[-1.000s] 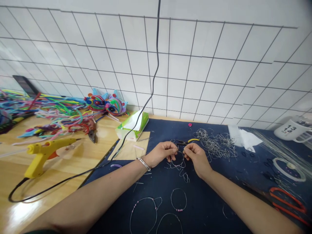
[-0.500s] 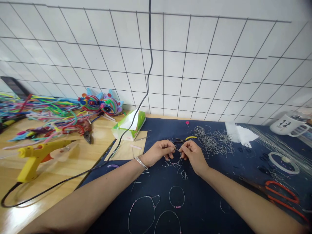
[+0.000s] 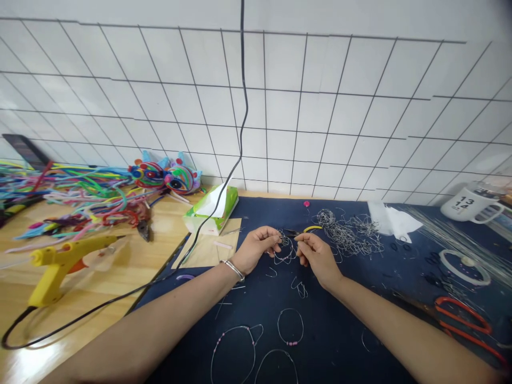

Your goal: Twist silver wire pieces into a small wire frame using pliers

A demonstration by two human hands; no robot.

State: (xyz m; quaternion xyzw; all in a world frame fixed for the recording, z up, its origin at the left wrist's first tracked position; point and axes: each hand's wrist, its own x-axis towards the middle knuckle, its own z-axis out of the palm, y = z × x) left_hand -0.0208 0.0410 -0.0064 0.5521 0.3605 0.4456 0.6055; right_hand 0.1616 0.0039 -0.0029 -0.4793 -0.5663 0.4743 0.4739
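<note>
In the head view, pinching a thin beaded wire loop (image 3: 285, 259) in the left hand (image 3: 258, 249), over the dark blue mat (image 3: 336, 330) near yellow-handled pliers (image 3: 312, 228), and holding the right hand (image 3: 319, 260) with fingertips together beside the loop, too small to tell whether gripping wire.

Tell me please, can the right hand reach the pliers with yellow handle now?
Probably yes: the pliers lie just beyond the right hand, and nothing seems to block the way.
</note>
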